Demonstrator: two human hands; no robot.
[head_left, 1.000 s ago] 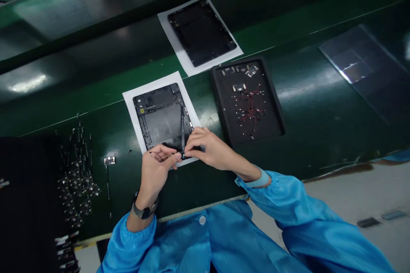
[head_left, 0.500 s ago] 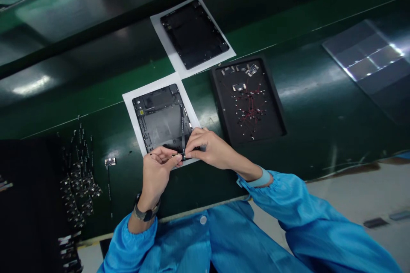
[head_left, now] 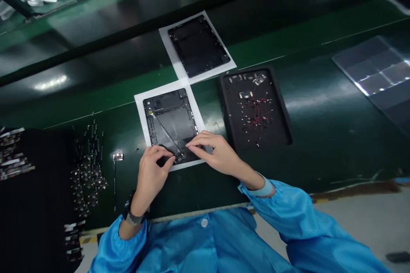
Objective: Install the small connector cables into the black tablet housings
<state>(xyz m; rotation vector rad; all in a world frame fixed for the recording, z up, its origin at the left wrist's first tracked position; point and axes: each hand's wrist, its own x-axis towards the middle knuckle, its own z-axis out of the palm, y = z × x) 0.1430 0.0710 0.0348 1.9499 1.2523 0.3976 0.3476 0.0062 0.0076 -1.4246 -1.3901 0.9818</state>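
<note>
One ribbon cable (head_left: 167, 133), slanting down rightward, left hand (head_left: 153, 172), right hand (head_left: 220, 153), grips nearly pressed together (pinch unclear)

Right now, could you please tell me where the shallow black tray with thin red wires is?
In the head view, the tray lies right of centre on the green bench, right of the nearer black rectangular shell, beyond the right hand.

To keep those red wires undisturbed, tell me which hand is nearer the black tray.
Right. The right hand is just left of the black tray, its fingertips over the near casing; the left hand is farther left, at that casing's lower edge.
</note>
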